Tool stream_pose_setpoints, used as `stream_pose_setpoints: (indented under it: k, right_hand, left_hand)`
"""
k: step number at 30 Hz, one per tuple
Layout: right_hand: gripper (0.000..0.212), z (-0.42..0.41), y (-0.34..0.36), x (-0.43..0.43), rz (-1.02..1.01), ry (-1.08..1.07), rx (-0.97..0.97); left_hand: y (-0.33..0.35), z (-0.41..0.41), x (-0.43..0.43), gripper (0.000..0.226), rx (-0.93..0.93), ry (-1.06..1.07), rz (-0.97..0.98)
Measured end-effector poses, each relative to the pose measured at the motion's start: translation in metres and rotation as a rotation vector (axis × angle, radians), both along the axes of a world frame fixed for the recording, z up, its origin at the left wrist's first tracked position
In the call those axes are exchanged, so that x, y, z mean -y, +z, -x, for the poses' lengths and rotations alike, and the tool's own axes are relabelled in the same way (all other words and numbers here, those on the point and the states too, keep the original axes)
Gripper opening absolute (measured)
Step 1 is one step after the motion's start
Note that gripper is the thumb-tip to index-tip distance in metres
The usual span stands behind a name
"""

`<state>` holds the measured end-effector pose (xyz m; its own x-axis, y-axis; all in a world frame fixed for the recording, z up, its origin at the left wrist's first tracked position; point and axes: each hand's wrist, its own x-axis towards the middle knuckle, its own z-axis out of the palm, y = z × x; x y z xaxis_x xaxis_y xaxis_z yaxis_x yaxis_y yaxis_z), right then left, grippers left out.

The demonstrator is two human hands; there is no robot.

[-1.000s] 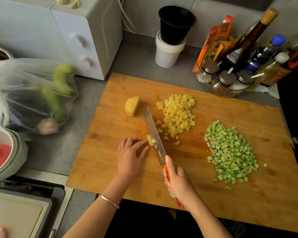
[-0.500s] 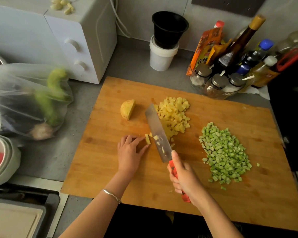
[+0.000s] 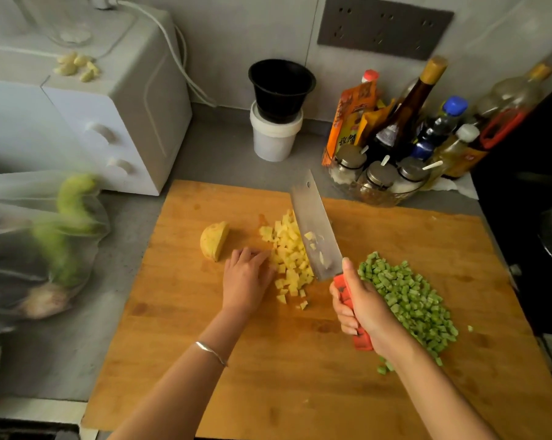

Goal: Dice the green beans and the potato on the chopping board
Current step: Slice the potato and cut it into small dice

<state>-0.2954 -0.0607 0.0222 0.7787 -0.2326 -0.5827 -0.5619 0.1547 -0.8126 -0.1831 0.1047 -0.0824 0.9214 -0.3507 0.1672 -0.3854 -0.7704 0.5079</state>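
On the chopping board (image 3: 204, 360), toward twelve o'clock from its middle, sits our heap of diced potato (image 3: 289, 258). The uncut potato half (image 3: 214, 239) lies near it at ten o'clock, and the diced green beans (image 3: 408, 300) are piled at three o'clock. Our left hand (image 3: 246, 277) lies on the wood, fingers straight and pressed together, their tips touching the heap's nine o'clock edge. Our right hand (image 3: 363, 309) is wrapped round the red handle (image 3: 362, 341) of the cleaver (image 3: 312, 227), thumb stretched toward the blade's heel. The blade slants along the heap's three o'clock side, tip toward twelve, with several potato cubes stuck to its face. Whether its edge touches the board we cannot tell.

We judge the beans finished and the potato half yet to be cut.

Our fingertips and the blade flank the same small heap, so a sweep of the cleaver toward nine o'clock could catch them. Cubes clinging to the steel may drop off among the beans or past the board. The blade's tip points at the seasoning jars (image 3: 379, 179) at one o'clock, so a long push could knock them. The rounded half may also rock if we set it skin-down.
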Motion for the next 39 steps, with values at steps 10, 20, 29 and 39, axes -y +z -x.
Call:
stream_pose_setpoints:
  k: [10, 20, 29, 39]
  right_hand:
    - [0.060, -0.013, 0.001, 0.002, -0.326, -0.063, -0.082]
    - [0.060, -0.013, 0.012, 0.012, -0.259, -0.081, -0.075]
    - [0.057, -0.012, 0.016, 0.012, -0.172, -0.059, -0.035]
    - [0.043, -0.003, -0.003, 0.045, 1.225, 0.472, 0.063]
  left_hand:
    - [0.032, 0.023, 0.036, 0.063, -0.006, -0.489, 0.097]
    - [0.032, 0.029, 0.031, 0.064, -0.090, -0.423, 0.091]
    - [0.023, 0.021, 0.028, 0.076, -0.205, -0.423, -0.124]
    - [0.078, 0.015, -0.002, 0.058, 0.039, -0.482, 0.115]
